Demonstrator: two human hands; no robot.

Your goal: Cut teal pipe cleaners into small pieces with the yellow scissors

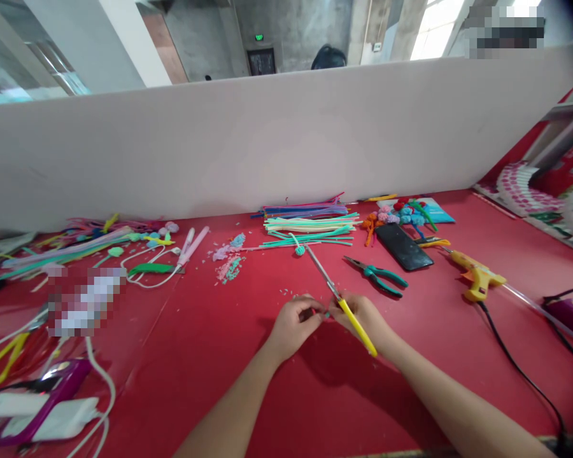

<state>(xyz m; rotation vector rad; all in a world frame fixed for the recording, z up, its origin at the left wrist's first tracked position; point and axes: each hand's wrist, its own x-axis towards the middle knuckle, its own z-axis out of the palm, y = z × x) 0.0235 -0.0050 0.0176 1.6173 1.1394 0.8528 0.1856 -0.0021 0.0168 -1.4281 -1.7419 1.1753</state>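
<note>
Near the middle of the table, my right hand (360, 318) is closed round yellow-handled scissors (359, 327), seen edge-on with the long metal blades pointing up and away. My left hand (296, 327) is beside it, its thumb and fingers pinched at a small green piece (327, 314). The fingertips of both hands nearly meet there, and fingers partly hide the piece. Beyond the blade tips lies a small green pom-pom (300, 250) with a pale stem. Bundles of green and cream pipe cleaners (310, 224) lie behind it.
Pliers (379, 277), a black phone (403, 247) and a yellow glue gun (480, 273) with a trailing cord lie to the right. Fuzzy clippings (229, 270) and a pink curling-iron-like tool (192, 247) are left. A white partition (267, 140) borders the red table's far edge.
</note>
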